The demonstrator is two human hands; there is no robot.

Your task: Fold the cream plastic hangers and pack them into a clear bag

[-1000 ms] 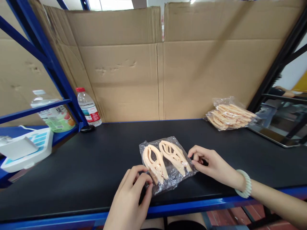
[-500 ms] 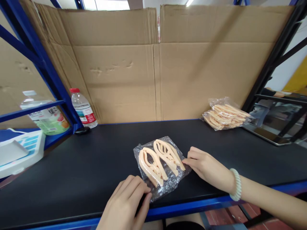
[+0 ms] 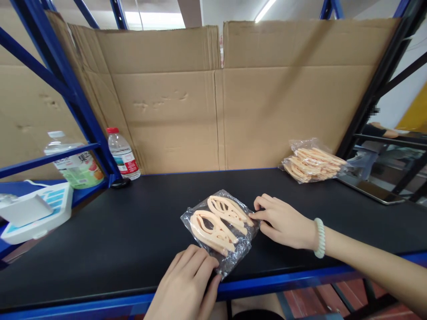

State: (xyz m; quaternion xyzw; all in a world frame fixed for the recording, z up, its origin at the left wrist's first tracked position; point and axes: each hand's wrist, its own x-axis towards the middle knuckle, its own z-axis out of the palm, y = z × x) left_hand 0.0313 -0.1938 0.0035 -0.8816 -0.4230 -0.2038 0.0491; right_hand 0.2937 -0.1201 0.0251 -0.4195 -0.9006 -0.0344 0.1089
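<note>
A clear plastic bag point(image 3: 232, 263) lies at the front middle of the black tabletop, turned at a slant. Inside it, two peach-coloured folding hangers point(image 3: 211, 238) rest side by side. My left hand point(image 3: 188, 284) is closed on the bag's near corner, the plastic between thumb and fingers. At the bag's right edge, my right hand point(image 3: 287, 224) pinches the plastic beside one hanger's end. A pale beaded bracelet point(image 3: 320, 238) circles my right wrist.
Bagged peach hangers point(image 3: 313, 162) are piled at the back right, near a flat dark tray-like object point(image 3: 370, 192). A red-capped water bottle point(image 3: 124, 155) stands at the back left. A white device with blue keys point(image 3: 50, 209) and a juice bottle point(image 3: 75, 169) sit beyond the blue post.
The bag has turned slightly, and its right edge has shifted left and up with my right hand. My left hand keeps hold of the near corner. The view has tilted up a little.
</note>
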